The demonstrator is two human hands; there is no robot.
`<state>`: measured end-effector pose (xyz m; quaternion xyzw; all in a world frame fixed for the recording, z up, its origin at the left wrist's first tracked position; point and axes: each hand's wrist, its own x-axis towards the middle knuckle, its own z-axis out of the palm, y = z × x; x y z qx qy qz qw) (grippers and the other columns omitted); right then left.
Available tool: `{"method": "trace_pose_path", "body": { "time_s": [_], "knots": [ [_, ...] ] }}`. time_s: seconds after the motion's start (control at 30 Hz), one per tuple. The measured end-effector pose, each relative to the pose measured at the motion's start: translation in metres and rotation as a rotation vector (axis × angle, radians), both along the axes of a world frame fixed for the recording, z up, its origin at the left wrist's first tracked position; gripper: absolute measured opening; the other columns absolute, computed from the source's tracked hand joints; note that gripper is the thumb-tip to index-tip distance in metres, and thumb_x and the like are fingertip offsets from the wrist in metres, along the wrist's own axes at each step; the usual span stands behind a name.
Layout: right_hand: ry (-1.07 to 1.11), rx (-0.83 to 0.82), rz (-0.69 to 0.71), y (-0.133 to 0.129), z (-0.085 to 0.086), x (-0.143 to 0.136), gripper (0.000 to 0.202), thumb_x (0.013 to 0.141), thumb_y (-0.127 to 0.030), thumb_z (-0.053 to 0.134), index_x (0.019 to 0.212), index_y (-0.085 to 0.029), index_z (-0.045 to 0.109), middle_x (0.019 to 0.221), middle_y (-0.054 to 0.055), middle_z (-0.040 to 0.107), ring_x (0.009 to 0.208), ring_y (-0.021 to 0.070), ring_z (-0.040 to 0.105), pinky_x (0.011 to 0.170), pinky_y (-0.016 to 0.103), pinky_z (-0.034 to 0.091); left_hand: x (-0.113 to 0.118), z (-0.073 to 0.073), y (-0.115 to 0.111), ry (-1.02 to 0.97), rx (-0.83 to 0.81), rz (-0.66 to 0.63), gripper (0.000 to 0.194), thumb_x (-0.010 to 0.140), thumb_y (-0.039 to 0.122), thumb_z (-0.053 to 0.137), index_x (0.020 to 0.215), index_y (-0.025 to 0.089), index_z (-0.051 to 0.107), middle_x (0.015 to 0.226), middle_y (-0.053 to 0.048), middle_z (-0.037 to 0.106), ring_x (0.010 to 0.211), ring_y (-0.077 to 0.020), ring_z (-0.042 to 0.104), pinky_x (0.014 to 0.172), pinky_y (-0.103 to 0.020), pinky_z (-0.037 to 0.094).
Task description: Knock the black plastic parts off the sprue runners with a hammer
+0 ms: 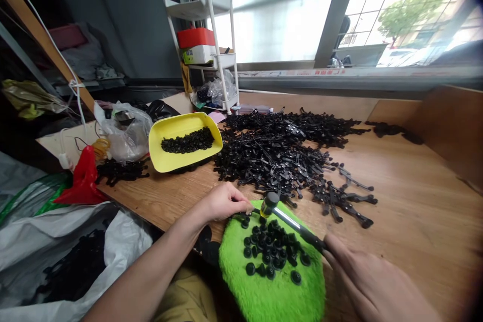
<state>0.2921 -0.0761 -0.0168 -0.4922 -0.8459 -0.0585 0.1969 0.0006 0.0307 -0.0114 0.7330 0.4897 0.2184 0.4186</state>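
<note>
The right hand, partly cut off at the lower right corner, is closed around the handle of a small hammer; its long axis runs from lower right up to the head at centre. The left hand pinches a small black part, hard to make out, at the upper edge of the green pad, which carries black caps. The yellow tray, left of centre, holds black pieces. A black pile covers the table.
</note>
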Motion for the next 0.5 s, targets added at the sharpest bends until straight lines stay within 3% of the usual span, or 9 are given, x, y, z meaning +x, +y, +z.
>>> {"method": "trace_pose_path", "body": {
  "time_s": [0.13, 0.27, 0.37, 0.43, 0.5],
  "knots": [
    [0.094, -0.025, 0.014, 0.003, 0.007, -0.008, 0.026, 0.092, -0.034, 0.022, 0.102, -0.022, 0.044, 0.053, -0.002, 0.056, 0.044, 0.0179, 0.057, 0.034, 0.022, 0.038, 0.001, 0.006, 0.003, 0.044, 0.039, -0.008, 0.027, 0.065, 0.037, 0.062, 0.065, 0.013, 0.072, 0.060, -0.003, 0.066, 0.055, -0.0122, 0.051, 0.048, -0.018, 0.032],
    [0.049, -0.229, -0.047, 0.002, 0.006, -0.021, 0.023, 0.093, -0.035, 0.021, 0.085, -0.025, 0.040, 0.052, -0.004, 0.052, 0.044, 0.0174, 0.056, 0.037, 0.024, 0.036, 0.003, 0.008, 0.003, 0.043, 0.031, -0.004, 0.027, 0.065, 0.037, 0.062, 0.060, 0.012, 0.070, 0.055, -0.002, 0.062, 0.051, -0.0099, 0.047, 0.046, -0.018, 0.029],
    [0.038, -0.239, -0.079, 0.005, 0.000, -0.019, 0.026, 0.093, -0.038, 0.021, 0.081, -0.025, 0.039, 0.053, -0.004, 0.054, 0.045, 0.0180, 0.056, 0.038, 0.026, 0.036, 0.002, 0.003, 0.001, -0.014, -0.028, -0.006, 0.030, 0.066, 0.039, 0.061, 0.058, 0.011, 0.068, 0.051, 0.000, 0.057, 0.047, -0.0078, 0.041, 0.044, -0.019, 0.026],
    [0.067, -0.173, -0.063, 0.005, -0.010, -0.006, 0.025, 0.093, -0.036, 0.023, 0.094, -0.025, 0.044, 0.069, 0.001, 0.063, 0.060, 0.0195, 0.061, 0.042, 0.025, 0.041, 0.001, -0.002, -0.003, -0.101, -0.103, 0.013, 0.032, 0.067, 0.040, 0.061, 0.057, 0.010, 0.066, 0.050, 0.000, 0.054, 0.044, -0.0064, 0.036, 0.043, -0.020, 0.023],
    [0.097, -0.092, -0.083, 0.002, -0.023, 0.012, 0.029, 0.092, -0.034, 0.028, 0.117, -0.025, 0.040, 0.099, 0.007, 0.062, 0.085, 0.0235, 0.060, 0.055, 0.028, 0.048, -0.001, -0.005, -0.007, -0.211, -0.187, 0.060, 0.033, 0.067, 0.041, 0.062, 0.058, 0.009, 0.066, 0.049, 0.000, 0.053, 0.043, -0.0057, 0.033, 0.042, -0.020, 0.021]
  ]
}}
